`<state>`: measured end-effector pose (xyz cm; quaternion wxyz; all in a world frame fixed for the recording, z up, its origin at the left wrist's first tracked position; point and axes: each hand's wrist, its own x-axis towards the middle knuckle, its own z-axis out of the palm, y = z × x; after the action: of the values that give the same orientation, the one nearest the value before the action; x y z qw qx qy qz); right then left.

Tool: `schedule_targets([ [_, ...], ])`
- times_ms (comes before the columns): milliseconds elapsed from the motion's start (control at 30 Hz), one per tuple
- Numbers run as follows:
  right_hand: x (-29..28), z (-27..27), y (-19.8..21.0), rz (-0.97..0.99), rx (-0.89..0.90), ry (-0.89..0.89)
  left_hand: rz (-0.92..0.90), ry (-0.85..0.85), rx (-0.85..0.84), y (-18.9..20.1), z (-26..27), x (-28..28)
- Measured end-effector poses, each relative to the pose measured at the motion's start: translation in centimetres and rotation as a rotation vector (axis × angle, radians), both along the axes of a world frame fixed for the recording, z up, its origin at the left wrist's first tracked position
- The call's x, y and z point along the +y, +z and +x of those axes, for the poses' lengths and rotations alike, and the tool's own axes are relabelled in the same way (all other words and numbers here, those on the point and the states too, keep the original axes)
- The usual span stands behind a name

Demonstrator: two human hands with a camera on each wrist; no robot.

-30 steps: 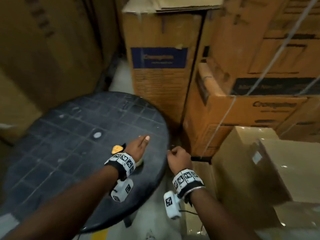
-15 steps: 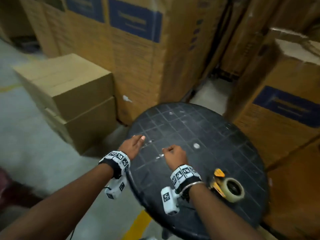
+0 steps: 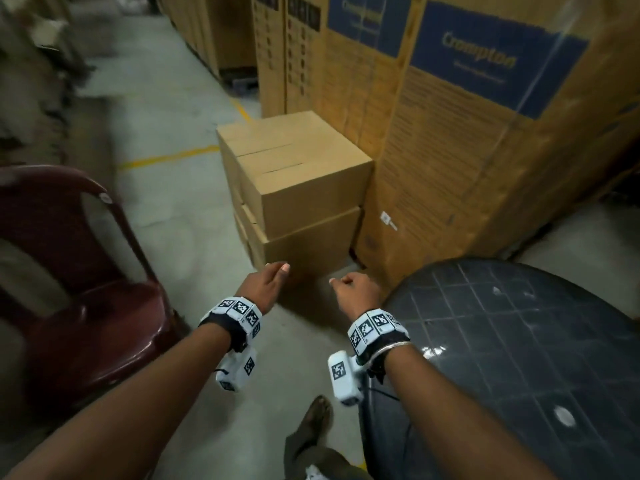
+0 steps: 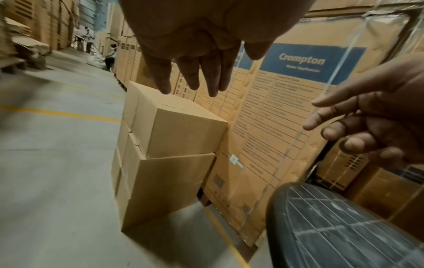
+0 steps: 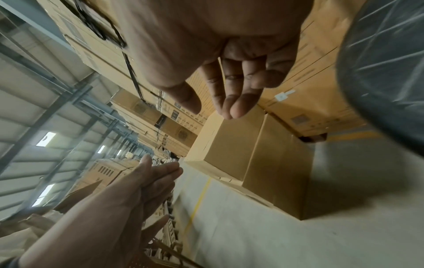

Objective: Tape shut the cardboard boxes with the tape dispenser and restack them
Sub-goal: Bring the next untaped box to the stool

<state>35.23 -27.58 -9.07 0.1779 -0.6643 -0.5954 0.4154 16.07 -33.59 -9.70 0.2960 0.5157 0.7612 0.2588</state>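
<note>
Both hands are out in front, held in the air and holding nothing. The left hand has its fingers straight and loosely together; the right hand has its fingers slack and lightly bent, close to the rim of the round black table, whose far side is cut off by the frame. Just beyond the hands, two plain cardboard boxes sit stacked on the concrete floor: the upper box on the lower box, whose top is hidden. Whether the upper box's flaps are taped is hard to tell. Tall printed cartons stand beside them. A maroon plastic chair is at the left, partly cropped.
</note>
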Motion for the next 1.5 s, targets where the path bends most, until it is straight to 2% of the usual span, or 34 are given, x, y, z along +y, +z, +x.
schedule_targets([
  [233, 12.1, -6.3, -2.2, -0.019, 0.035, 0.031, -0.022, 0.061, 0.028, -0.1, -5.5, 11.1],
  [400, 19.2, -9.7, -2.2, -0.046, 0.065, 0.059, -0.031, 0.074, 0.043, 0.6, -8.2, 17.8],
  [700, 28.8, -15.9, -1.8, -0.106, 0.066, 0.067, -0.050, 0.060, 0.035, 0.2, -15.3, 29.0],
  [833, 33.8, -19.5, -3.2, -0.143, 0.115, -0.019, -0.089, 0.008, 0.050, -0.9, -19.7, 35.7],
  [933, 37.6, -22.4, -4.8, -0.203, 0.150, -0.147, -0.120, -0.047, 0.080, -1.9, -23.2, 40.6],
  [1133, 43.5, -27.4, -8.7, -0.318, 0.076, -0.312, -0.188, -0.150, 0.111, -3.9, -29.7, 49.5],
  [1333, 46.3, -30.7, -10.9, -0.400, 0.059, -0.436, -0.229, -0.294, 0.214, -6.2, -34.0, 56.1],
  [1500, 46.4, -30.9, -12.3, -0.408, 0.020, -0.470, -0.304, -0.302, 0.241, -8.1, -36.0, 59.9],
])
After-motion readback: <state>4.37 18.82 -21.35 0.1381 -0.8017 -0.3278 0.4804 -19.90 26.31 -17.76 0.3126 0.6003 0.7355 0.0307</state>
